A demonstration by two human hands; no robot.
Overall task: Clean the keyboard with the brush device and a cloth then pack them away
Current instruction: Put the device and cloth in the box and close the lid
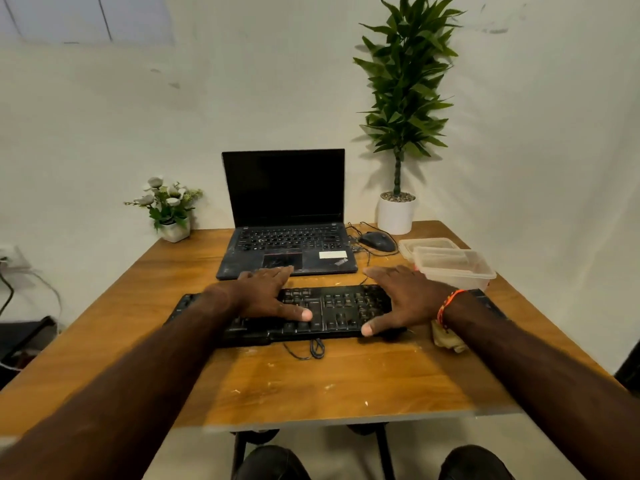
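Observation:
A black keyboard (337, 308) lies across the middle of the wooden table (311, 382), its cable looped at the front edge. My left hand (268, 294) rests flat on the keyboard's left half, fingers spread. Flat on the right half lies my right hand (403, 299), thumb at the front edge. A pale crumpled cloth (446, 339) sits on the table just under my right wrist. No brush device shows in this view.
An open black laptop (287, 237) stands behind the keyboard. A black mouse (377, 241) with its cable lies to its right. Two clear plastic containers (453, 266) sit at the right. A tall potted plant (396, 213) and a small flower pot (173, 226) stand at the back.

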